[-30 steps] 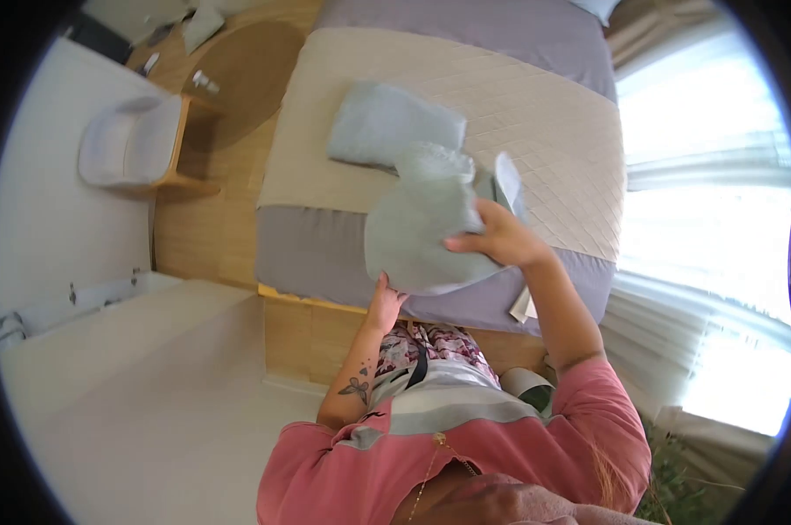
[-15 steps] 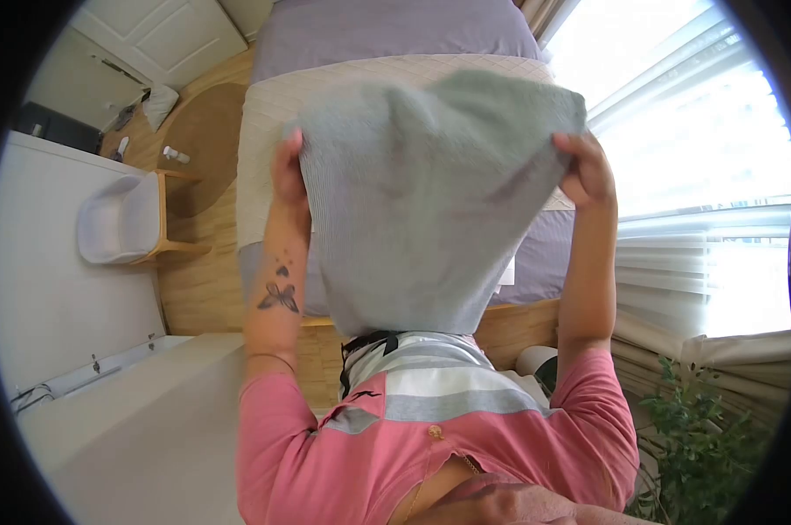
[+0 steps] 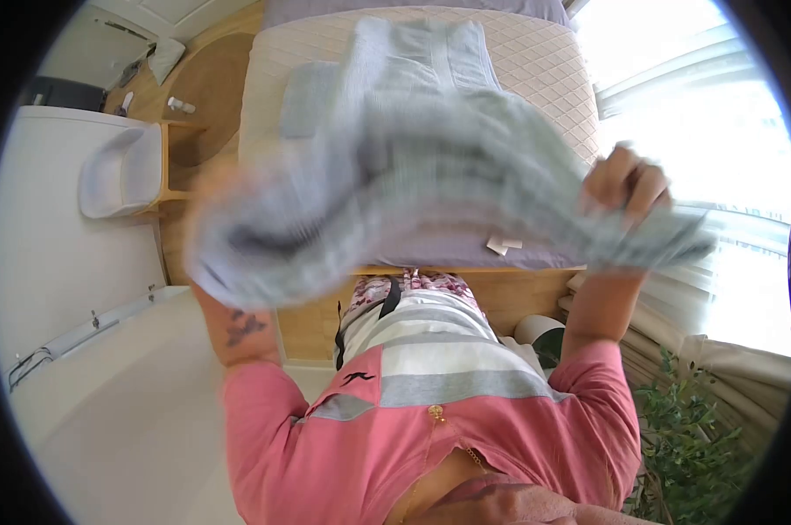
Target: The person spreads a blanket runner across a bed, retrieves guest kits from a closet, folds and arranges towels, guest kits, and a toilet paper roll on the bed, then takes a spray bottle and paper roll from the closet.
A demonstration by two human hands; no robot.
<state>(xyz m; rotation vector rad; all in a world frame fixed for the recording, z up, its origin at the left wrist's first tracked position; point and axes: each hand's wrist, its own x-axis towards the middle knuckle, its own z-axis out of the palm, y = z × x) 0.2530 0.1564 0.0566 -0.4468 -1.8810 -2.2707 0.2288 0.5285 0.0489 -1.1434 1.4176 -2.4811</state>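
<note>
A light grey-green knitted sweater (image 3: 430,114) is spread in the air between my hands, over the near part of the bed. Its near edge is smeared by motion and its far part hangs over the quilted cover. My right hand (image 3: 627,182) has its fingers curled around the garment's right side, with a bit of cloth sticking out past it. At the other side, my left hand (image 3: 219,185) grips the left edge; it is blurred and partly hidden by the fabric. A grey piece of cloth (image 3: 308,98) shows on the cover beside the sweater; whether it is a sleeve is unclear.
The bed has a beige quilted cover (image 3: 544,66) and a purple-grey sheet (image 3: 535,254), with small white tags or papers (image 3: 503,245) near its front edge. A white chair (image 3: 120,175) stands left. Sheer curtains (image 3: 701,157) hang right, above a leafy plant (image 3: 693,446).
My hands have spread wider apart, and the sweater has swung out, its near edge lifting off my lap. The bed's quilted cover and the white papers show more now.
</note>
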